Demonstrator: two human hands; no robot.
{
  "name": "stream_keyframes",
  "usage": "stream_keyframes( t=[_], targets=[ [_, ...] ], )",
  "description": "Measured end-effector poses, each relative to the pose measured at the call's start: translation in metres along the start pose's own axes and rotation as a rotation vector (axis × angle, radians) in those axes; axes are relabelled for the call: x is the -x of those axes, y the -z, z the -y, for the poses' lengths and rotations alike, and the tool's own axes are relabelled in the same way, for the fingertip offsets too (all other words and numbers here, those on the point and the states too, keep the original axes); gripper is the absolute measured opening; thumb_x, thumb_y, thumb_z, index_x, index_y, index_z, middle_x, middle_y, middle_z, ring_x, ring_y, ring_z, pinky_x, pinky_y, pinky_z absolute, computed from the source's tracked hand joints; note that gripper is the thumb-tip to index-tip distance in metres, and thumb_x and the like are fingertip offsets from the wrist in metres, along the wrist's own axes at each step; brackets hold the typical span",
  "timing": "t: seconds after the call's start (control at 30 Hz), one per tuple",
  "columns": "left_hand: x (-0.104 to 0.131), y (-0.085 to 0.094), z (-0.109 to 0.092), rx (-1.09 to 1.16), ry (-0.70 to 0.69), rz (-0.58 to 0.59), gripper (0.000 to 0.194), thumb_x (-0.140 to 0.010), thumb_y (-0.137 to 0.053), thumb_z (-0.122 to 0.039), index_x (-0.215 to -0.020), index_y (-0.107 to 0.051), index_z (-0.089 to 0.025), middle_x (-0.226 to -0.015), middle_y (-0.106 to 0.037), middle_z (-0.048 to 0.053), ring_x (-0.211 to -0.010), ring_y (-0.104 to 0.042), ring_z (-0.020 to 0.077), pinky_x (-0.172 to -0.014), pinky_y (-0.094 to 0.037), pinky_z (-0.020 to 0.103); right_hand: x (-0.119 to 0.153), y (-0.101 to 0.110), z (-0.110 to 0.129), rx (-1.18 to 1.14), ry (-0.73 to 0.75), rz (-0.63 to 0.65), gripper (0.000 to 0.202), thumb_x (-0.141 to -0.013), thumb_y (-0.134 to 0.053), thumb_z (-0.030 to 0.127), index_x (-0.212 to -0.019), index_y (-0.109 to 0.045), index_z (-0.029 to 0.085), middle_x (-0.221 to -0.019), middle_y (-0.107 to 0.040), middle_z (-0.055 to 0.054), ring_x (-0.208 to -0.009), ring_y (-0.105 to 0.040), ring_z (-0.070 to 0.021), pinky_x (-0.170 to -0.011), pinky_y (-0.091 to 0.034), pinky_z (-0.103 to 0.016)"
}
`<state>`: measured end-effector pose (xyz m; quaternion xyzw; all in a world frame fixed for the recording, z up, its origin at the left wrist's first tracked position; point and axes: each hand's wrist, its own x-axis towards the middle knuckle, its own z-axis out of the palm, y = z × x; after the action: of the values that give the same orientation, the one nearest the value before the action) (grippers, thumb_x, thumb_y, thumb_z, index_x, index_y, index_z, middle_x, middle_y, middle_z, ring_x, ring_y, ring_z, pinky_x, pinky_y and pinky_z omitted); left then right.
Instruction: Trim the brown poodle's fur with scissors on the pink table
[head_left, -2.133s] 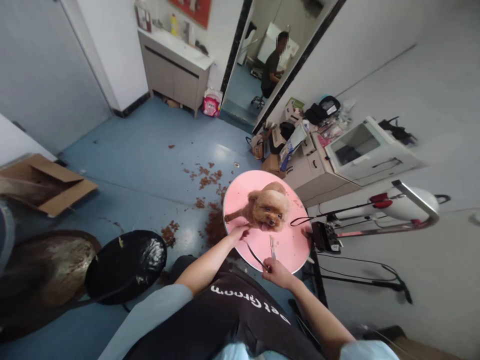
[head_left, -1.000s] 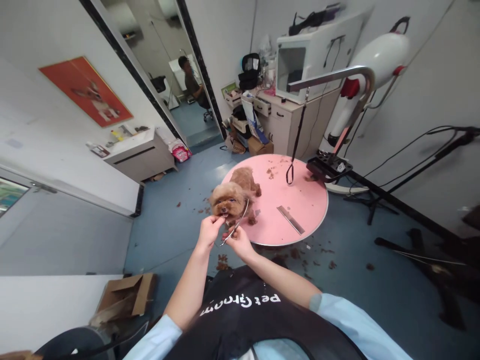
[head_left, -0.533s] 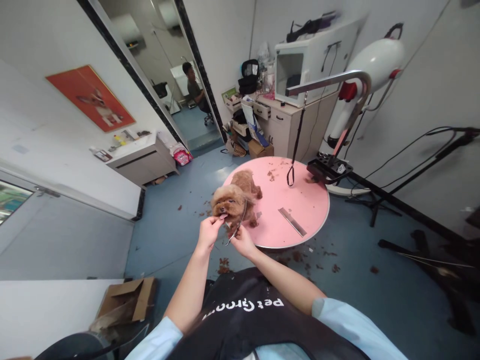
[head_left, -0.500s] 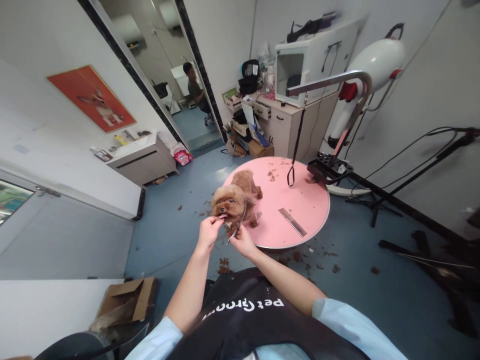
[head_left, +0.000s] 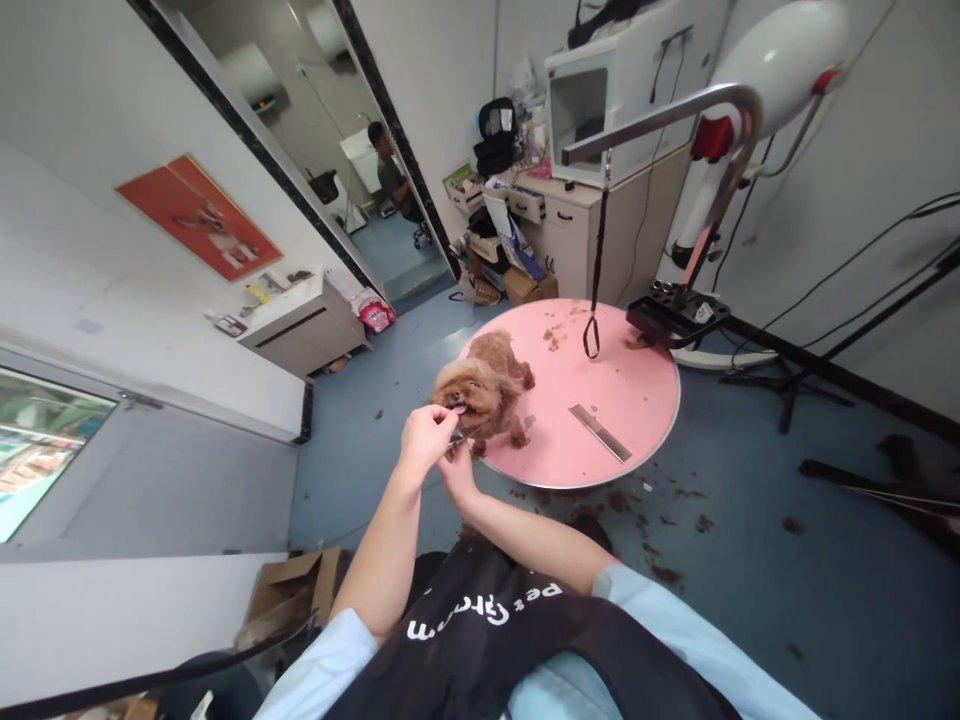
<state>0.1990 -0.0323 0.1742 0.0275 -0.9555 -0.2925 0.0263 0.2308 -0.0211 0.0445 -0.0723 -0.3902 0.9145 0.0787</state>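
A small brown curly-haired dog point(head_left: 491, 400) stands at the left edge of a round pink grooming table point(head_left: 555, 450), facing me with its mouth open and tongue showing. My left hand point(head_left: 426, 438) is at its muzzle, thumb and fingers pinched together at the chin; exactly what lies between the fingertips is hidden. Just below and to the right, my right hand point(head_left: 459, 475) is closed around metal scissors point(head_left: 456, 442), held under the dog's chin and partly covered by my hands. A metal comb point(head_left: 600, 432) lies on the table, right of the dog.
A black grooming loop point(head_left: 592, 338) hangs from a metal arm point(head_left: 667, 112) over the table. A black tool tray point(head_left: 677, 315) is fixed at the far right edge. Hair clippings dot table and floor. A person point(head_left: 394, 175) sits beyond the doorway.
My view has shifted a little. My right hand has moved left, closer to my left hand, and the scissors have turned from steep to nearly level. The dog's muzzle is lifted slightly.
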Motion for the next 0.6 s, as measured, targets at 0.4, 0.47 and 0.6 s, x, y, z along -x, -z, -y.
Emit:
stream_keyframes(
  t=[0.4,0.47,0.6],
  targets=[
    [-0.002,-0.004,-0.021,-0.137,-0.043,-0.029,0.027,-0.078,-0.055,-0.040,-0.069,-0.070,-0.020,-0.071,-0.069,0.003,-0.067,-0.059,0.0155,-0.062,-0.035,0.024,-0.004,-0.011,-0.005,0.251,0.023,-0.033,0.029,-0.069,-0.061,0.030,-0.095,-0.052,0.020,-0.093,-0.068,-0.006,-0.088,-0.063,-0.0210,-0.075,-0.052,-0.033],
    [0.000,-0.007,-0.009,-0.061,-0.041,-0.042,0.028,-0.079,-0.054,-0.039,-0.069,-0.070,-0.019,-0.068,-0.068,0.002,-0.065,-0.057,0.0148,-0.062,-0.035,0.024,-0.005,0.019,0.002,0.473,-0.086,-0.023,0.024,-0.072,-0.058,0.030,-0.094,-0.055,0.019,-0.090,-0.068,-0.005,-0.086,-0.064,-0.0206,-0.075,-0.052,-0.033],
    [0.021,-0.030,0.030,0.271,0.028,0.007,0.030,-0.076,-0.056,-0.041,-0.073,-0.069,-0.015,-0.069,-0.066,0.003,-0.064,-0.054,0.0130,-0.063,-0.037,0.023,-0.033,0.139,0.057,0.832,-0.217,-0.058,0.021,-0.080,-0.052,0.031,-0.092,-0.062,0.017,-0.078,-0.067,-0.006,-0.081,-0.064,-0.0233,-0.074,-0.050,-0.036]
  ],
)
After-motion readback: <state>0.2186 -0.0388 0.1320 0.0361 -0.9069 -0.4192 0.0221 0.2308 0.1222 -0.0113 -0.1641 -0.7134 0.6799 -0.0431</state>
